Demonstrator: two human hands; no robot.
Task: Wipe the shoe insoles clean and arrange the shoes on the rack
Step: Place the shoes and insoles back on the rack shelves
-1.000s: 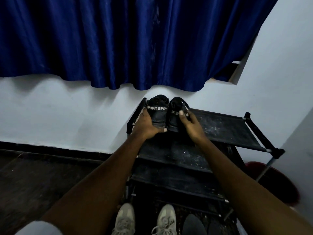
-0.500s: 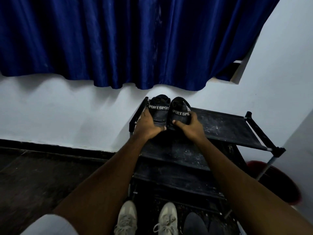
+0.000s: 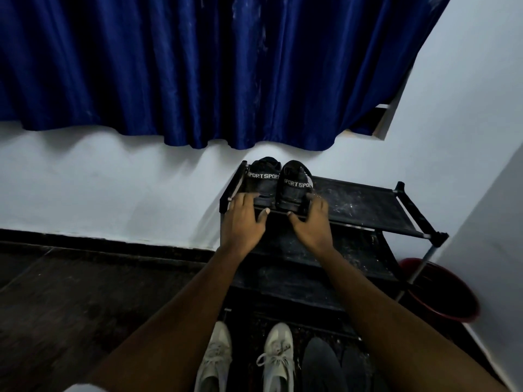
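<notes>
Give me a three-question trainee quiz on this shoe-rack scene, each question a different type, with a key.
1. True or false: the pair of black fabric shoes with white SPORT bands stands on the bottom shelf of the black metal-framed rack.
2. What sits on the floor right of the rack? A) round red plastic tub B) green stool C) white box
3. Fill in: the left hand touches the pair's ____ shoe; the right hand, the other.
Key: 1 false; 2 A; 3 left.

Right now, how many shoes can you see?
4 for sure: two black SPORT shoes on the rack's top shelf, two pale laced ones at the bottom. Dark shapes beside those may be more.
</notes>
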